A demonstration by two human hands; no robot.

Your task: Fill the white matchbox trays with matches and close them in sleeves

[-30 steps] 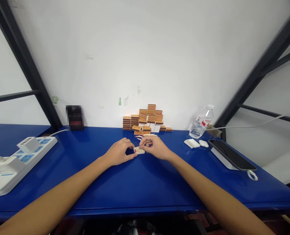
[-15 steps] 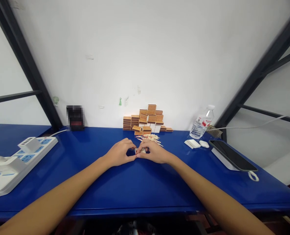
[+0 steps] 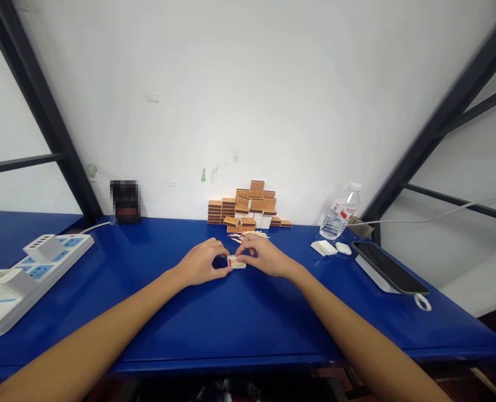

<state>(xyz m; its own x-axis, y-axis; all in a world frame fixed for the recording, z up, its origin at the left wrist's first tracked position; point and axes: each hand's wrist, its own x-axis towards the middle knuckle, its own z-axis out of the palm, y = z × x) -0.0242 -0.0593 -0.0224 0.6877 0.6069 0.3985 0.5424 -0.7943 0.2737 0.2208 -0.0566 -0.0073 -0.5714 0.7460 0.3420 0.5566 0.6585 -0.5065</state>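
Observation:
A small white matchbox tray [image 3: 241,266] with red-tipped matches lying in it rests on the blue table. My left hand [image 3: 203,263] grips the tray's left end between thumb and fingers. Over the tray's right part, my right hand [image 3: 266,257] has its thumb and bent fingers closed on the matches inside. Just behind my right hand lies a loose pile of matches [image 3: 256,234], partly covered by that hand. Orange-brown matchboxes [image 3: 256,203] are stacked beyond the pile, against the wall.
At the left are a white power strip [image 3: 63,259] with plugs and a pixelated dark object [image 3: 125,204]. To the right stand a water bottle [image 3: 340,212], white pieces [image 3: 324,248], a small white case [image 3: 343,248] and a phone [image 3: 390,268] on a white block.
My right hand has shifted slightly right and its fingers have lifted off the tray's front, so more of the tray and its matches shows. The left hand keeps its grip.

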